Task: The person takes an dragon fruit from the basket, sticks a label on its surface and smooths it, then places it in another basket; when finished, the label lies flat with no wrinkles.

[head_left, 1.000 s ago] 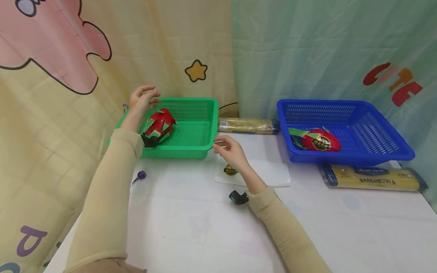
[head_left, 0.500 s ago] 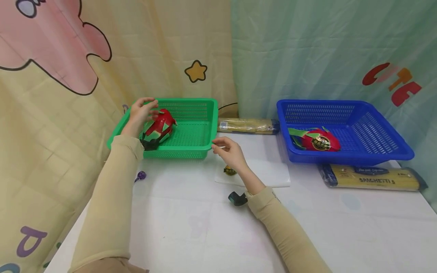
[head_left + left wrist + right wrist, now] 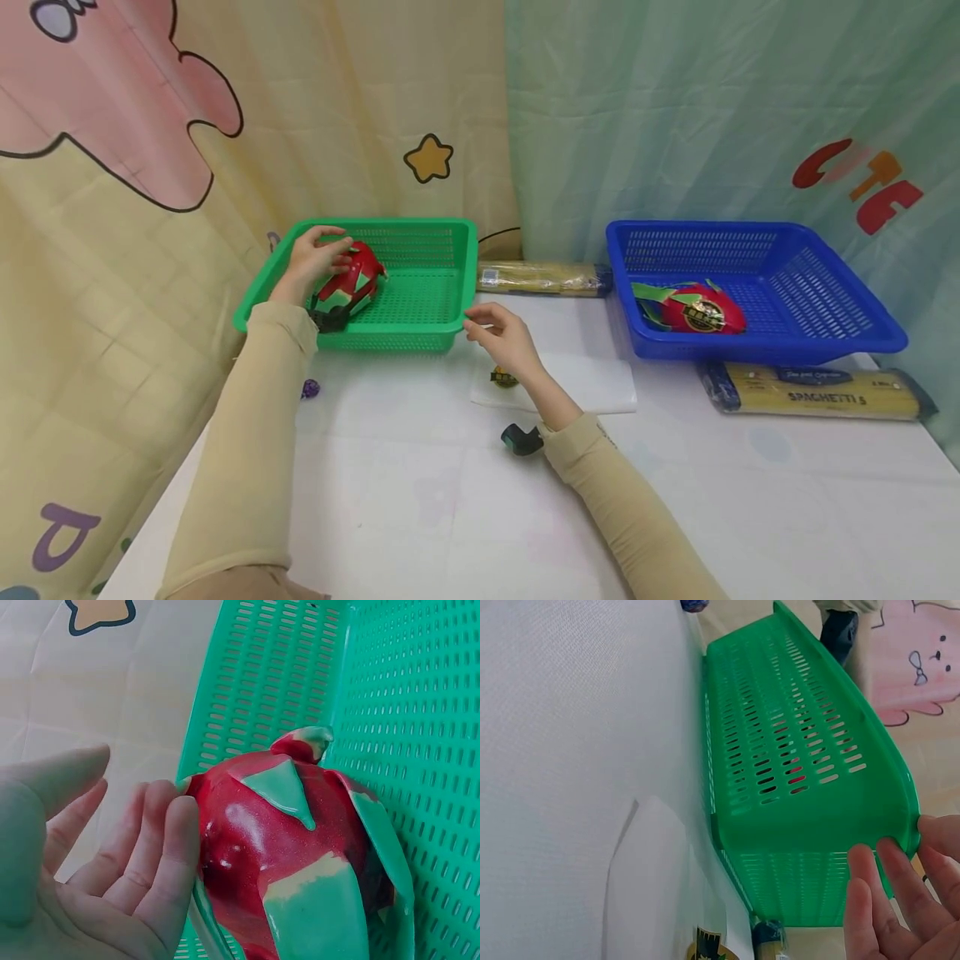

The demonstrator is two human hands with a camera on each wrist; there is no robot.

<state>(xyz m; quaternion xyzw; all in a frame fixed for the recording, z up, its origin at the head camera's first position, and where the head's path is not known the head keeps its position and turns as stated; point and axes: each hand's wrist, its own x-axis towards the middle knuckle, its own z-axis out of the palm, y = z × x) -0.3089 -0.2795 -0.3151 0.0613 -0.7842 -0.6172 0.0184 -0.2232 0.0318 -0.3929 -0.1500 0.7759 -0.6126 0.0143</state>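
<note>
A red dragon fruit with green scales (image 3: 360, 271) lies in the left part of the green basket (image 3: 420, 342). My left hand (image 3: 311, 262) is over that basket's left side, beside the fruit. Its fingers are loosely bent; in the left wrist view the fingertips (image 3: 180, 817) are against or just in front of the red skin, and I cannot tell which. At the basket's near right corner, my right hand (image 3: 506, 337) pinches the rim. In the right wrist view its fingers (image 3: 889, 885) reach the outer wall below the rim.
A blue basket (image 3: 765, 346) at right holds another dragon fruit (image 3: 705, 308) with a label. Spaghetti packs lie between the baskets (image 3: 543, 277) and before the blue one (image 3: 821, 392). A white bag (image 3: 585, 383) and a purple lollipop (image 3: 310, 388) lie on the table.
My left hand has come down from above the green basket's back edge to beside the dragon fruit. My right hand has stayed at the basket's corner, with hardly any shift.
</note>
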